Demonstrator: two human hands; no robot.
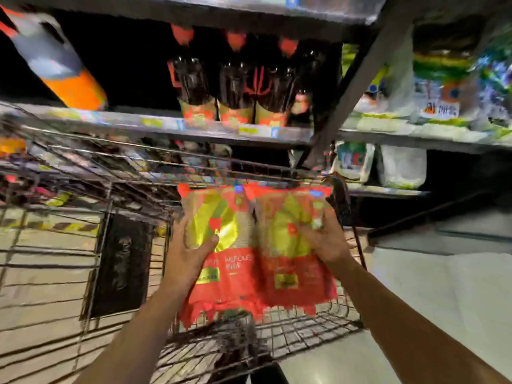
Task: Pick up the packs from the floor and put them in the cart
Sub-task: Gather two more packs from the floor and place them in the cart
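Right, two red packs, side by side and touching along their inner edges, held up over the wire cart (318,325). The left pack (219,245) and the right pack (288,261) are flat, glossy plastic pouches, red with a yellow-green panel in the middle and a small green label lower down; their bottom edges hang just above the cart's mesh floor, with the top edges level with the far rim.

The left hand (188,253) grips the left pack's outer edge, thumb pressed across the yellow panel, fingers wrapped behind. The right hand (324,239) clasps the right pack from its outer side, fingers spread over the front. Both forearms come up bare from the bottom of the view.

The cart is thin metal wire in a grid, and the mesh under the packs looks open, though blur makes it hard to tell. To its right lies pale, smooth floor (432,295), wide and open.

Beyond the cart stand grey metal shelves (210,128). Dark bottles (235,81) with red caps and red-and-yellow labels stand in a row on one, and white and green bags (401,167) fill the racks to the right.
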